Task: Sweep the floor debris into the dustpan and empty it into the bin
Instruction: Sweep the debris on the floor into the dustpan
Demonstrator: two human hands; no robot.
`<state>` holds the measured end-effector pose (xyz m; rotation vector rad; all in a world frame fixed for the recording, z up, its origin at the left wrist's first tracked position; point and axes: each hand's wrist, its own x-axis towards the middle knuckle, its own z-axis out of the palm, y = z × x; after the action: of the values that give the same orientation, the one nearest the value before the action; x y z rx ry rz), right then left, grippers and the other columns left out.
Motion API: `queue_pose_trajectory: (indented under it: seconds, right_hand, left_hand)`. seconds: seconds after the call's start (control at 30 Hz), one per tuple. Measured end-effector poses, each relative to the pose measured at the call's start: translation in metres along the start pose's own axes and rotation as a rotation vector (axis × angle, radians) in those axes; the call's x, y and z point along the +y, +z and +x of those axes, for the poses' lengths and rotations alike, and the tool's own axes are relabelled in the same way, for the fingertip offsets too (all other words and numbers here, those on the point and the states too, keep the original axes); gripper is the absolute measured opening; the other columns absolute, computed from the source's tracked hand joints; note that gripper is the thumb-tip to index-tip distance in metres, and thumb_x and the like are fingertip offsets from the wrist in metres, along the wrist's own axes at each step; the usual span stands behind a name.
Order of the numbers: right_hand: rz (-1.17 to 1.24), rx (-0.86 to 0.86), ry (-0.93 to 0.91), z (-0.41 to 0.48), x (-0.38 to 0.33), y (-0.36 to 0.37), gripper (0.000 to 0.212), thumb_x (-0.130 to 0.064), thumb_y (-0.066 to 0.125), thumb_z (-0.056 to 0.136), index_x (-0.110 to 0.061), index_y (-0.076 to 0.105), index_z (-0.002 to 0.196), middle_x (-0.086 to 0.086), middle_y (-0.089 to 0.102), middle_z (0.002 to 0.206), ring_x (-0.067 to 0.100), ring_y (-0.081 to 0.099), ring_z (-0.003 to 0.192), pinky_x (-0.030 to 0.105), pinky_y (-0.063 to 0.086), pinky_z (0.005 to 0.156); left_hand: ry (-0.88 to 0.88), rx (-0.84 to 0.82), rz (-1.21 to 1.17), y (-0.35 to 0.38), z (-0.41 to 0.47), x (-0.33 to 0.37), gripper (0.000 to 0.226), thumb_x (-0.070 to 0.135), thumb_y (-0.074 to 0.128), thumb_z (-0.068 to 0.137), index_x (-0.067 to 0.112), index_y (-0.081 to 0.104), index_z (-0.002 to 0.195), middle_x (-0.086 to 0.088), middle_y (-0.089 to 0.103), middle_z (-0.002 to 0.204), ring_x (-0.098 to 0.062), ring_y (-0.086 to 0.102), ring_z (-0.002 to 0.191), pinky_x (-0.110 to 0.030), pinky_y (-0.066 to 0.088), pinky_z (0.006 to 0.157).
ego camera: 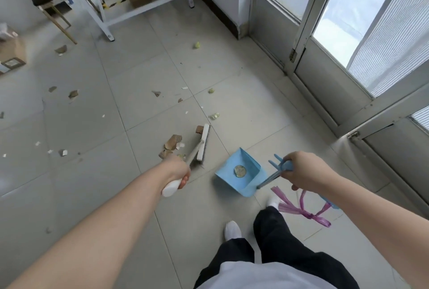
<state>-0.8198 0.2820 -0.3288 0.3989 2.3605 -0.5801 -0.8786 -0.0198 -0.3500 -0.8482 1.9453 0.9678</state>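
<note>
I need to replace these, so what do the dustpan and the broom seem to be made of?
Dustpan: looks like smooth light-blue plastic, one even colour with thin moulded walls. Broom: white head and handle grip, probably plastic too, going by the uniform matte surface; the bristles are too blurred to tell.

Bright daylight through glass doors (pixel 362 10); edges warped.

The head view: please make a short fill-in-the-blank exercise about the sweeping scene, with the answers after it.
1. The left hand grips the white handle of the ____.
2. The right hand holds the blue dustpan by its ____.
3. Inside the dustpan lies one round, flat piece of ____ colour.
4. The broom head rests beside torn pieces of brown ____.

Answers: broom; handle; greenish; cardboard
</note>
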Motion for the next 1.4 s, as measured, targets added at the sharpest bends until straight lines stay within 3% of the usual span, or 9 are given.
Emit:
queue_pose_trajectory:
  seconds: [0.1, 0.2, 0.3, 0.37, 0.53, 0.67, 0.77, 1.0, 1.4]
  right_hand:
    - [0.008, 0.005, -0.021, 0.017, -0.002, -0.015, 0.022, -0.017, 0.061, 0.093, -0.013, 0.067, 0.114, 0.003, 0.072, 0.093, 0.012, 0.072, 0.059, 0.027, 0.062, 0.061]
    - [-0.009, -0.002, -0.045, 0.039, 0.002, -0.036, 0.022, -0.018, 0.060, 0.092, -0.014, 0.067, 0.112, 0.002, 0.072, 0.091, 0.011, 0.072, 0.057, 0.026, 0.061, 0.060]
    - [-0.027, -0.016, -0.065, 0.061, 0.008, -0.061, 0.023, -0.020, 0.062, 0.091, -0.014, 0.067, 0.113, 0.001, 0.072, 0.090, 0.012, 0.073, 0.058, 0.029, 0.062, 0.063]
    - [-0.034, -0.033, -0.062, 0.074, 0.014, -0.075, 0.023, -0.020, 0.061, 0.092, -0.016, 0.066, 0.114, 0.001, 0.071, 0.091, 0.013, 0.073, 0.061, 0.028, 0.062, 0.063]
    - [-0.149, -0.042, -0.060, 0.104, 0.026, -0.103, 0.025, -0.023, 0.061, 0.089, -0.019, 0.068, 0.113, 0.002, 0.073, 0.089, 0.020, 0.072, 0.076, 0.036, 0.062, 0.076]
    - [-0.232, -0.062, -0.076, 0.119, 0.026, -0.114, 0.024, -0.026, 0.061, 0.089, -0.019, 0.067, 0.111, 0.003, 0.072, 0.092, 0.022, 0.070, 0.081, 0.031, 0.059, 0.074]
    - [-0.277, -0.067, -0.070, 0.128, 0.019, -0.118, 0.026, -0.028, 0.061, 0.090, -0.020, 0.065, 0.114, 0.002, 0.071, 0.094, 0.022, 0.065, 0.080, 0.029, 0.052, 0.067]
    - [-0.218, -0.056, -0.038, 0.147, -0.035, -0.121, 0.023, -0.021, 0.060, 0.087, -0.013, 0.068, 0.107, 0.003, 0.075, 0.084, 0.018, 0.074, 0.070, 0.035, 0.063, 0.072]
    - [-0.101, -0.025, -0.051, 0.184, -0.120, -0.124, 0.019, -0.015, 0.060, 0.088, -0.009, 0.069, 0.104, 0.004, 0.076, 0.079, 0.015, 0.074, 0.058, 0.039, 0.064, 0.069]
  left_hand:
    - [0.059, -0.041, -0.166, 0.011, -0.007, 0.033, 0.028, -0.015, 0.046, 0.087, 0.012, 0.047, 0.078, -0.012, 0.048, 0.067, -0.010, 0.040, 0.031, -0.011, 0.039, 0.034]
    - [0.083, -0.157, -0.329, 0.026, -0.009, 0.072, 0.024, -0.013, 0.050, 0.087, 0.008, 0.049, 0.077, -0.014, 0.048, 0.071, -0.008, 0.041, 0.031, -0.014, 0.043, 0.035]
    - [0.080, -0.226, -0.134, 0.055, -0.009, 0.111, 0.028, -0.008, 0.048, 0.090, 0.017, 0.049, 0.079, -0.015, 0.050, 0.080, -0.012, 0.043, 0.046, -0.023, 0.050, 0.044]
    - [0.100, -0.183, -0.024, 0.077, -0.001, 0.141, 0.036, -0.010, 0.042, 0.089, 0.023, 0.042, 0.074, -0.015, 0.048, 0.084, -0.014, 0.037, 0.048, -0.020, 0.041, 0.044]
    - [0.121, -0.182, 0.035, 0.134, 0.025, 0.219, 0.036, -0.008, 0.038, 0.095, 0.019, 0.039, 0.071, -0.011, 0.048, 0.071, -0.013, 0.035, 0.048, -0.021, 0.032, 0.046]
    - [0.081, -0.175, 0.079, 0.151, 0.052, 0.242, 0.021, 0.000, 0.039, 0.096, 0.007, 0.057, 0.105, -0.011, 0.048, 0.066, -0.014, 0.035, 0.046, -0.020, 0.030, 0.045]
    - [0.036, -0.149, 0.163, 0.122, 0.076, 0.233, 0.031, 0.002, 0.037, 0.097, 0.003, 0.050, 0.125, -0.011, 0.048, 0.066, -0.015, 0.036, 0.042, -0.020, 0.032, 0.043]
    - [-0.134, -0.031, 0.225, -0.008, 0.097, 0.177, 0.015, -0.001, 0.036, 0.094, 0.008, 0.048, 0.090, -0.008, 0.044, 0.059, -0.012, 0.033, 0.030, -0.012, 0.030, 0.037]
    - [-0.098, 0.070, 0.135, -0.133, 0.102, 0.140, 0.017, -0.010, 0.043, 0.089, 0.001, 0.047, 0.077, -0.011, 0.047, 0.064, -0.015, 0.034, 0.042, -0.014, 0.032, 0.037]
